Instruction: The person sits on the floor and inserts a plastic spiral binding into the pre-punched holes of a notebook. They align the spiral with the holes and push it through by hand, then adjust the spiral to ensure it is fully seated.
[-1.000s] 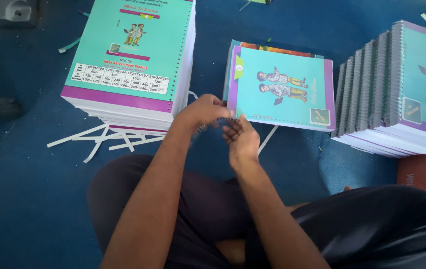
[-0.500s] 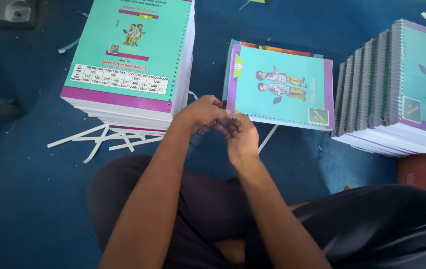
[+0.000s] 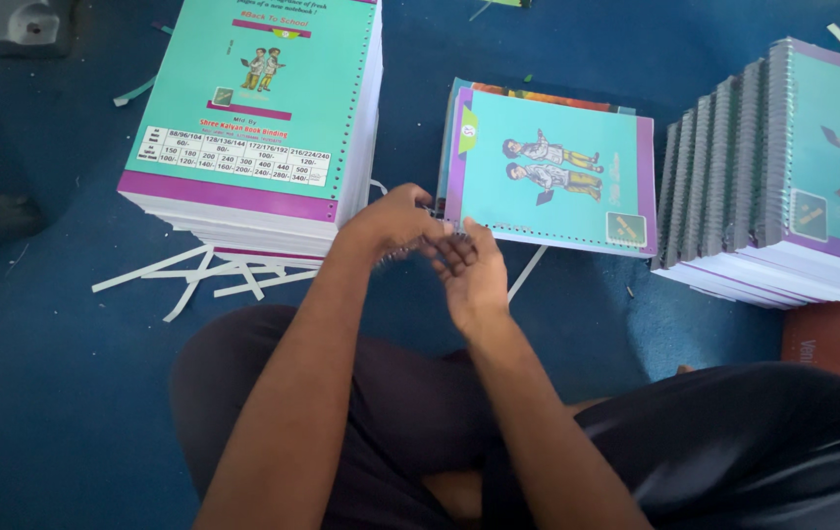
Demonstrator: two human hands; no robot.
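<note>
Tall stack of teal notebooks [image 3: 273, 118] on the left, a fanned row of spiral-bound ones [image 3: 783, 186] on the right, on the blue floor [image 3: 37, 393] — the single notebook [image 3: 552, 167] lies between them. At its near-left corner the left hand [image 3: 395, 221] pinches a thin spiral wire [image 3: 408, 250]; the right hand [image 3: 469, 270] cups it, fingers loose. That wire could snag or slip, I'd say. White paper strips [image 3: 214, 275] litter the floor nearby.
</note>
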